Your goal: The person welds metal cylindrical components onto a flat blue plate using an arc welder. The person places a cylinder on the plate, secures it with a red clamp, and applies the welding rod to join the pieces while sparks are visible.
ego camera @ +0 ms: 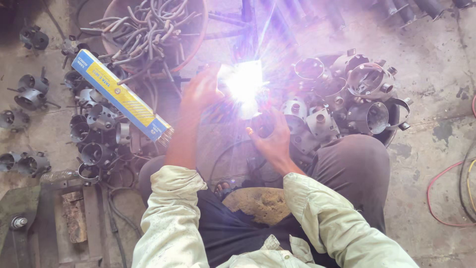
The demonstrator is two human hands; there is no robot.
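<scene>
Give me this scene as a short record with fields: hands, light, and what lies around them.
Left hand: raised beside the glare, grip unclear
Right hand: below the glare, grip hidden
Glare: bright white welding flash between the hands
Left side: blue and yellow box lying over metal cups
Right side: pile of round metal housings
Top: basin of bent rods

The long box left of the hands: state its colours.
The long box is blue with a yellow band along its middle, seen in the head view.
</scene>
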